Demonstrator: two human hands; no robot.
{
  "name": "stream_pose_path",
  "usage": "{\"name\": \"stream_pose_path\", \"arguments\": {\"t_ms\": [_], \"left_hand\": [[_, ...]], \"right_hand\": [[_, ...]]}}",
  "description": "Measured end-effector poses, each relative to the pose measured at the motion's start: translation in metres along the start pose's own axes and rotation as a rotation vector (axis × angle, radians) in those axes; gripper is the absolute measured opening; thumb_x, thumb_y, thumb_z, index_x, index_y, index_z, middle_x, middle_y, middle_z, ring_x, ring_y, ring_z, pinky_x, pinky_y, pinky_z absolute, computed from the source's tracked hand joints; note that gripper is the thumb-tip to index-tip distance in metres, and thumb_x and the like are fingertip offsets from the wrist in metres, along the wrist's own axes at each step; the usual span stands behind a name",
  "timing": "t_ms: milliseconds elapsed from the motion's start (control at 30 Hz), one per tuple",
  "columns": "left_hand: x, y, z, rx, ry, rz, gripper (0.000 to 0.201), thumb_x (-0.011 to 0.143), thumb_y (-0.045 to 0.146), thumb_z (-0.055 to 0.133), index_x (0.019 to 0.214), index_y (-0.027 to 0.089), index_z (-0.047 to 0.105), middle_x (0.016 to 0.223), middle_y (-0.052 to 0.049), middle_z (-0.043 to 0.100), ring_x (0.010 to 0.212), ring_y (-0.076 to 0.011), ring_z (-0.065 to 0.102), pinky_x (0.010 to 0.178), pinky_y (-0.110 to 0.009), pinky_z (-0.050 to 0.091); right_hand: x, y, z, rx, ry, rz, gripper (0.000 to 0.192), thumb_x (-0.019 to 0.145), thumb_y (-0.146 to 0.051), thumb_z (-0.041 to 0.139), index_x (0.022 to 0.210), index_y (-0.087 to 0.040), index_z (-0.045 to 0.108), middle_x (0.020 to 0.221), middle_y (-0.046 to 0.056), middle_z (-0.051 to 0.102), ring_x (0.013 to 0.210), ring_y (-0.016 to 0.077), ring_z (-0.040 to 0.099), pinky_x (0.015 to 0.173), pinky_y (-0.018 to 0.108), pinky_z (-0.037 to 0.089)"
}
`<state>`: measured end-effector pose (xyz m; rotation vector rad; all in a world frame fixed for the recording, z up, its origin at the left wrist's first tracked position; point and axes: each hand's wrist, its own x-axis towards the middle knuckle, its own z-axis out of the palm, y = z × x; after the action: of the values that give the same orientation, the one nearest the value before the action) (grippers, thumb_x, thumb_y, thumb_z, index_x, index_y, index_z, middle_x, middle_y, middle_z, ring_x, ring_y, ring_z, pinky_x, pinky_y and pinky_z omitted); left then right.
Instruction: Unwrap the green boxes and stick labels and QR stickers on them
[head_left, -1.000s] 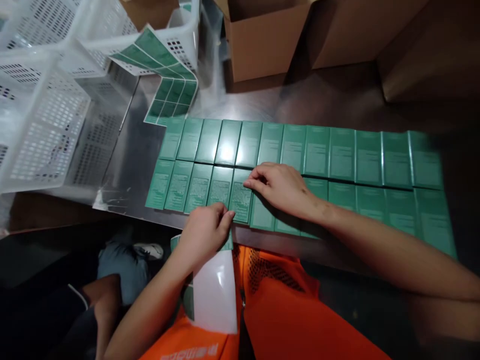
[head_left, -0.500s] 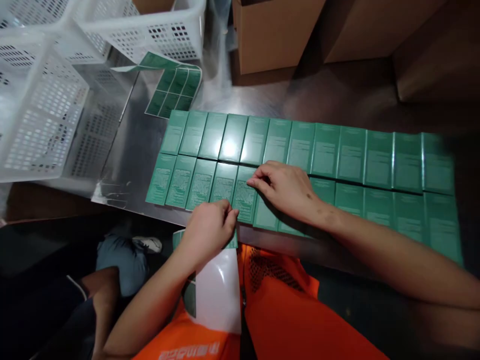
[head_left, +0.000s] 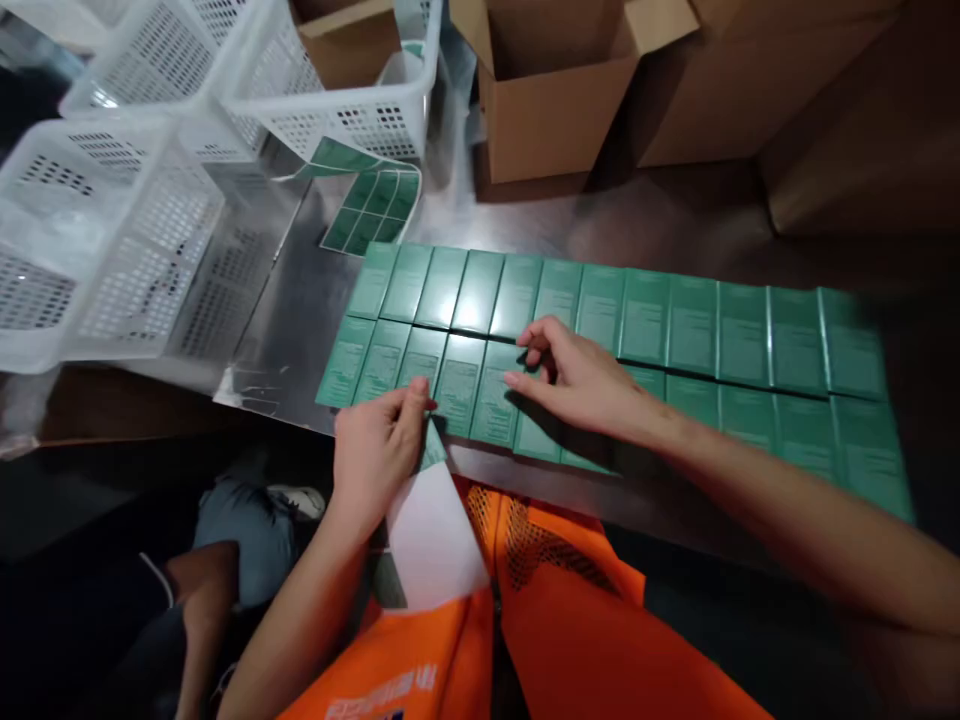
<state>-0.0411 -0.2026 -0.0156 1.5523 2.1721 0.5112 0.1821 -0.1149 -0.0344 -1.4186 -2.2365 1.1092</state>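
Observation:
Two long rows of small green boxes [head_left: 645,310] lie side by side on the metal table. Dense light print covers the tops of several front-row boxes at the left, such as this printed box [head_left: 457,385]. My left hand [head_left: 379,450], at the table's front edge, pinches a sheet of green labels [head_left: 435,450], whose white backing hangs down over my orange vest. Over the front row hovers my right hand [head_left: 577,385], thumb and forefinger apart, with nothing visible between them. Its shadow falls on the boxes below.
Behind the rows lies another curled green label sheet [head_left: 375,205]. White perforated baskets [head_left: 142,270] stand at the left. An open cardboard box [head_left: 555,125] and further cartons [head_left: 847,150] line the back. Another person's knee [head_left: 236,540] shows at lower left.
My left hand has moved left and slightly up, tilting the label sheet. My right thumb and forefinger have parted above the boxes. The camera view has shifted a little.

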Motion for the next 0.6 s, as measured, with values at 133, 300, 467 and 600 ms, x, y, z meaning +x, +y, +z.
{"name": "stream_pose_path", "arguments": {"t_ms": [133, 300, 467, 600], "left_hand": [[0.003, -0.002, -0.006, -0.115, 0.484, -0.048, 0.058, 0.097, 0.052, 0.038, 0.053, 0.019, 0.057, 0.043, 0.002, 0.044, 0.048, -0.0129, 0.046, 0.052, -0.026, 0.03], [0.002, 0.01, -0.001, -0.292, 0.489, -0.027, 0.056, 0.099, 0.051, 0.033, 0.054, 0.02, 0.046, 0.046, 0.003, 0.04, 0.049, -0.0116, 0.041, 0.05, -0.025, 0.031], [0.0, 0.001, -0.004, -0.502, 0.222, -0.037, 0.059, 0.096, 0.058, 0.036, 0.063, 0.018, 0.064, 0.054, 0.0, 0.057, 0.054, -0.013, 0.052, 0.054, -0.024, 0.039], [0.002, -0.014, -0.012, -0.703, 0.048, -0.051, 0.052, 0.09, 0.06, 0.05, 0.075, 0.016, 0.075, 0.065, -0.003, 0.068, 0.064, -0.0158, 0.062, 0.062, -0.025, 0.046]], "right_hand": [[-0.036, -0.037, 0.004, 0.115, -0.045, -0.101, 0.046, 0.083, -0.054, 0.07, 0.116, -0.025, 0.055, 0.106, 0.005, 0.066, 0.089, 0.0216, 0.064, 0.071, 0.032, 0.049], [-0.045, -0.07, 0.039, 0.137, 0.116, -0.264, 0.042, 0.083, -0.043, 0.076, 0.117, -0.023, 0.061, 0.102, 0.004, 0.07, 0.093, 0.0215, 0.065, 0.084, 0.036, 0.047], [-0.034, -0.067, 0.064, -0.086, 0.422, -0.417, 0.02, 0.098, -0.023, 0.056, 0.113, -0.024, 0.068, 0.097, 0.004, 0.074, 0.089, 0.0192, 0.065, 0.083, 0.036, 0.043], [-0.032, -0.061, 0.067, -0.389, 0.565, -0.515, 0.029, 0.097, -0.02, 0.052, 0.118, -0.031, 0.068, 0.101, 0.003, 0.074, 0.09, 0.0205, 0.063, 0.083, 0.039, 0.04]]}}
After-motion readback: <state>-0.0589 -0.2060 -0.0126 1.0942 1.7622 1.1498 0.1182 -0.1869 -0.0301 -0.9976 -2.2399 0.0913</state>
